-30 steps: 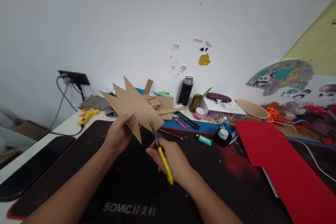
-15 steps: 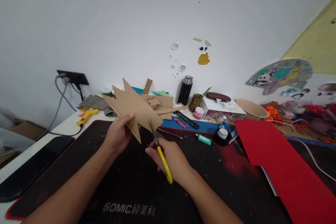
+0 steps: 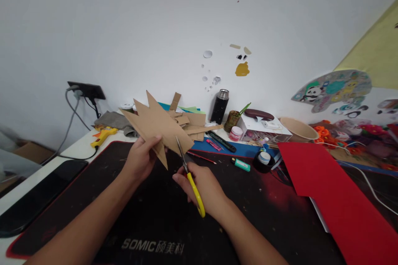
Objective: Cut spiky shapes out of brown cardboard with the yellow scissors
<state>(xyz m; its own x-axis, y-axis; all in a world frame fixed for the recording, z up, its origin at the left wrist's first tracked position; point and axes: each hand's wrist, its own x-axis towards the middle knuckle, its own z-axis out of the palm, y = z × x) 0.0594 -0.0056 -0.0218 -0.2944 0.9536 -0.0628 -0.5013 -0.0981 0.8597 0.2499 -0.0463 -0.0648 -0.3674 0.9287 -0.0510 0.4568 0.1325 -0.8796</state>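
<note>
My left hand [image 3: 141, 158] grips a spiky, star-like piece of brown cardboard [image 3: 155, 124] by its lower edge and holds it up above the black desk mat [image 3: 139, 232]. My right hand [image 3: 202, 188] is closed around yellow-handled scissors [image 3: 190, 178]. Their blades point up and lie against the cardboard's right lower edge.
Cardboard offcuts [image 3: 189, 124] are piled behind. A red sheet [image 3: 329, 190] lies at the right. A black flask [image 3: 220, 107], small jars, pens, a tape roll [image 3: 263, 161] and a green lighter [image 3: 241, 165] stand along the back. A yellow glue gun [image 3: 102, 136] and a dark keyboard [image 3: 37, 198] lie at the left.
Almost nothing differs; both hands hold the cardboard and the scissors in nearly the same place, with only a slight shift of the view.
</note>
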